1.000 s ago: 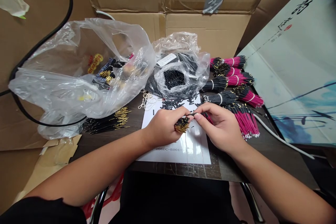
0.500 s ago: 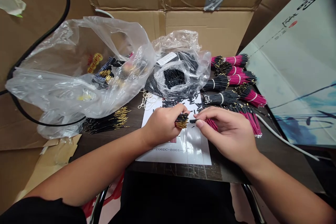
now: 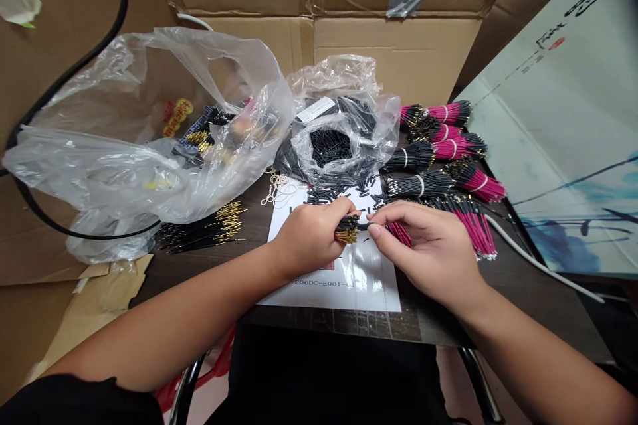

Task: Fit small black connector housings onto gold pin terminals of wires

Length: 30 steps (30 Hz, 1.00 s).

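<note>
My left hand (image 3: pixel 310 239) is shut around a bundle of thin black wires with gold pin ends (image 3: pixel 347 231), and the pins point toward my right hand. My right hand (image 3: pixel 428 255) pinches a short black tube (image 3: pixel 362 226) between thumb and forefinger, right against the bundle's end. Pink wires (image 3: pixel 399 234) lie just under the right fingers. Both hands are over a white printed sheet (image 3: pixel 369 285). Loose black tubes (image 3: pixel 339 194) are scattered along its far edge.
A clear bag of black tubes (image 3: pixel 329 147) sits behind the sheet. Banded pink-and-black wire bundles (image 3: pixel 438 146) lie to the right, gold-pinned wires (image 3: pixel 204 232) to the left, beside a large plastic bag (image 3: pixel 100 166). Cardboard (image 3: pixel 393 53) and a printed board (image 3: pixel 563 166) stand behind.
My hands have drawn closer together. The black tube has moved left to the end of the gold-pinned bundle, and the bundle now points more toward my right hand.
</note>
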### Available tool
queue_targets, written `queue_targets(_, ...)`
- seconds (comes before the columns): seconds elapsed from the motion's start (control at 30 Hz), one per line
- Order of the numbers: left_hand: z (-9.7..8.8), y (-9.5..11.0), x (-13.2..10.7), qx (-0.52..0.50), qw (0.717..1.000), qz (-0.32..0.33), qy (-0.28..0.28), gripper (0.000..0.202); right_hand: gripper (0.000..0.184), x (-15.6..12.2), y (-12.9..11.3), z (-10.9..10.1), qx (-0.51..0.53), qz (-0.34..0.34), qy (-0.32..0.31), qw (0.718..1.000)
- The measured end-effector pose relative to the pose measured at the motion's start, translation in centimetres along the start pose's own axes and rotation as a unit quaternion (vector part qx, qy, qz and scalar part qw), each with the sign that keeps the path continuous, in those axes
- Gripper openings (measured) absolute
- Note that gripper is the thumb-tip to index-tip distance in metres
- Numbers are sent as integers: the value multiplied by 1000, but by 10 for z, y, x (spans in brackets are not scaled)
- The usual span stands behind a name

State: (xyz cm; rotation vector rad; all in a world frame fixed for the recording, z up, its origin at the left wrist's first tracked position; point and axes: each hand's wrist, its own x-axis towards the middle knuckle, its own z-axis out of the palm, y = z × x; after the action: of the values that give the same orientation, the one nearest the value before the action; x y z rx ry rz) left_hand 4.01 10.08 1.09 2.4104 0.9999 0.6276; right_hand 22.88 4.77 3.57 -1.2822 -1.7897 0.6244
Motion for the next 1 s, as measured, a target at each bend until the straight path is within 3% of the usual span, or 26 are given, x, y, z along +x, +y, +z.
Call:
queue_targets(0.53, 2, -1, 2, 62, 998, -13, -22, 28, 5, 0, -1, 1, -76, -33, 16, 996)
queue_targets(0.77, 2, 1, 2, 16, 999, -39, -25, 27, 5, 0, 0, 1, -71, -37, 13, 997)
queue_targets(1.0, 4, -1, 2, 46, 999, 7, -13, 28, 4, 1, -2, 0, -74, -5, 12, 997)
